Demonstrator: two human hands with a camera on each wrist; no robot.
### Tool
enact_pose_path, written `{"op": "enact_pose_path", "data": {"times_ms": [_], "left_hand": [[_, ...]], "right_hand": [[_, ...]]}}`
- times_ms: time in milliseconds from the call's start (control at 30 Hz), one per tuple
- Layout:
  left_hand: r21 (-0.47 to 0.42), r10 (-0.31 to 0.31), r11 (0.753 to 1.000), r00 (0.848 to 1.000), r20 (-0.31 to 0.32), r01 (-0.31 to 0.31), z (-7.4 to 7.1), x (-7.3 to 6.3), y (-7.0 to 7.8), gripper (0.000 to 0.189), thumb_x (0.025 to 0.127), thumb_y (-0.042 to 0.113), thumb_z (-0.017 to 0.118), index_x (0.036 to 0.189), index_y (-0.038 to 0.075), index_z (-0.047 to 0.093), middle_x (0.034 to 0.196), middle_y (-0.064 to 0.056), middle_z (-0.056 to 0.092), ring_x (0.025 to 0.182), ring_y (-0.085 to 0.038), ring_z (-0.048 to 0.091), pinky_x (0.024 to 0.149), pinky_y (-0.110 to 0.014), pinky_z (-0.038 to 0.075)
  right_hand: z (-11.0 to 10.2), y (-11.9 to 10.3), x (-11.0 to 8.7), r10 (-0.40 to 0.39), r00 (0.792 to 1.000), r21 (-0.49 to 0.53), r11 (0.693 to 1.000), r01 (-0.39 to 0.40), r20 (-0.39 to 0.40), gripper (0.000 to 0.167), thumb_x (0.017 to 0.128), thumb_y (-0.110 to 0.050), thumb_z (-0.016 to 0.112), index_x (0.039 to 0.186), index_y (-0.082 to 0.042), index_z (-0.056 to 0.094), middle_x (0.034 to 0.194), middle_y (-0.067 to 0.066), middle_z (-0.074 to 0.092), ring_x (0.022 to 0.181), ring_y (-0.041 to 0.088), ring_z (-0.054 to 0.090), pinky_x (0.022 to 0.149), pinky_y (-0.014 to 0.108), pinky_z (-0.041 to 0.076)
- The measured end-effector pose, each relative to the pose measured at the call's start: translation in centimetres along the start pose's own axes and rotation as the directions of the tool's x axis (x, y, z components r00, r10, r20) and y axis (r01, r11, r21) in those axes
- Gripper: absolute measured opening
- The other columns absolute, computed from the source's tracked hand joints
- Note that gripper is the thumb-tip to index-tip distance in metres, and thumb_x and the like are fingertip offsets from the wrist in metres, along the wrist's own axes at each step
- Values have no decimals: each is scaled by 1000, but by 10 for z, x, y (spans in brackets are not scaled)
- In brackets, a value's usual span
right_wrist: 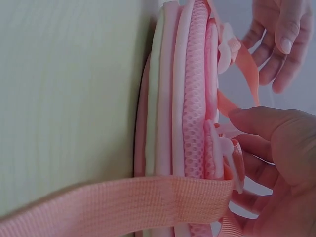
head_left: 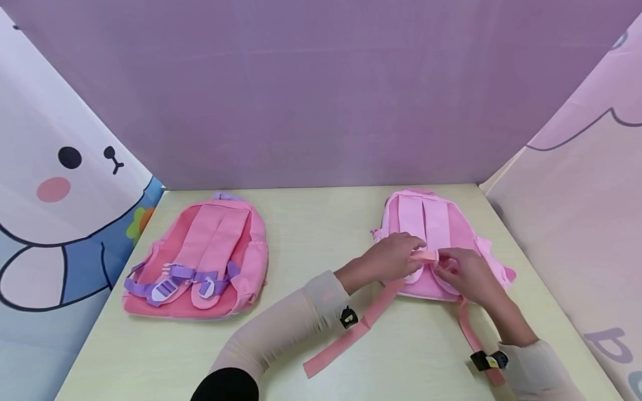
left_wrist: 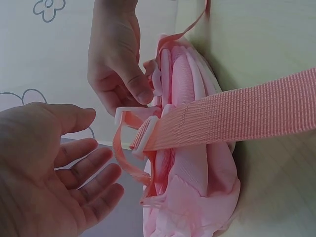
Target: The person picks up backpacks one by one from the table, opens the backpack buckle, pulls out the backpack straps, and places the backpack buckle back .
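A pink backpack point(head_left: 411, 200) lies on the table with its shoulder straps facing up. Its orange-pink webbing strap point(head_left: 346, 348) runs through a white plastic adjuster point(left_wrist: 145, 136) and forms a loop above the pad. Beside that loop is my left hand point(head_left: 396, 256), fingers loosely spread and apart from the webbing in the left wrist view. My right hand point(head_left: 466, 275) pinches a white plastic buckle point(right_wrist: 231, 131) between thumb and fingers, which partly hide it. A second webbing strap point(head_left: 468, 328) hangs down past my right wrist.
On the left of the table point(head_left: 321, 223) lies another pink backpack point(head_left: 220, 223) with purple straps point(head_left: 183, 273) and white buckles. A purple panel point(head_left: 321, 94) stands behind the table. Printed cloth walls point(head_left: 567, 223) flank both sides.
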State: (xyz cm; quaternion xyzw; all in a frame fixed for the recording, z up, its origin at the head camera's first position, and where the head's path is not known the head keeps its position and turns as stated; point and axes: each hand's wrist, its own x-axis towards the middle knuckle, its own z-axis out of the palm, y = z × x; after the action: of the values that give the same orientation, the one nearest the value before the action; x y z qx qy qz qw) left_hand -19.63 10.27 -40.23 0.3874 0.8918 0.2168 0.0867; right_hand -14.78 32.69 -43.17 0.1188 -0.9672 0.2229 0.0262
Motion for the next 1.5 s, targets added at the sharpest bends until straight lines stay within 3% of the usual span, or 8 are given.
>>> {"op": "enact_pose_path", "data": {"times_ms": [100,300,433,600,767,933,1200,1500], "left_hand": [[7,-7,1000,1000,1,7,0,0,0,45,100,31,64,142,19,56,128,5,66,116,-8,60,96,-20,50],[44,-12,999,1000,-5,12,1,2,0,46,100,34,63,143,20,55,128,5,65,114,-7,61,94,-19,50],[66,-14,998,1000,-8,14,2,3,-1,47,100,35,63,144,20,54,125,5,65,108,-6,59,89,-18,50],[73,-14,997,1000,-7,15,3,5,-2,49,102,37,60,147,19,51,134,5,63,118,-8,59,97,-20,51],[29,-24,999,1000,-15,24,5,8,-2,52,102,39,60,148,20,50,123,7,64,107,-4,57,88,-17,51],[9,-48,999,999,-25,49,6,11,-3,50,100,40,64,145,23,54,117,9,64,99,-2,54,83,-13,48],[-10,-52,999,994,-93,51,13,14,-7,43,98,41,67,135,22,62,112,9,65,92,-1,53,72,-10,44],[-73,-86,994,989,-121,77,26,19,-18,31,97,35,69,122,17,68,111,7,70,94,-3,60,80,-11,48]], "right_hand": [[1,0,3,-3,1000,-10,1000,3,6,29,88,-14,78,115,-5,73,92,7,73,80,18,63,71,34,54],[-2,-1,6,9,1000,17,1000,-9,-8,27,89,-13,77,114,-4,73,103,14,76,94,33,69,88,58,56],[-5,-3,9,-9,1000,25,1000,10,-24,28,90,-14,76,116,-3,71,107,18,75,101,41,69,91,62,53],[-4,-6,13,-71,996,4,997,72,-59,29,90,-13,76,116,-3,70,103,17,75,93,36,71,84,57,57],[0,-9,19,-140,986,-33,990,138,-92,31,85,-8,80,114,-3,70,91,10,71,79,22,62,72,42,56],[-1,-11,22,-144,987,-40,989,141,-72,35,83,-8,81,116,-3,71,87,6,66,77,18,53,67,31,48],[-2,-11,24,-146,986,-48,989,143,-76,36,82,-7,83,116,-3,72,86,6,64,77,17,52,64,27,45],[0,-8,23,-158,986,-69,986,154,-49,27,82,-7,83,107,-3,74,78,1,61,75,16,51,67,31,45]]}}
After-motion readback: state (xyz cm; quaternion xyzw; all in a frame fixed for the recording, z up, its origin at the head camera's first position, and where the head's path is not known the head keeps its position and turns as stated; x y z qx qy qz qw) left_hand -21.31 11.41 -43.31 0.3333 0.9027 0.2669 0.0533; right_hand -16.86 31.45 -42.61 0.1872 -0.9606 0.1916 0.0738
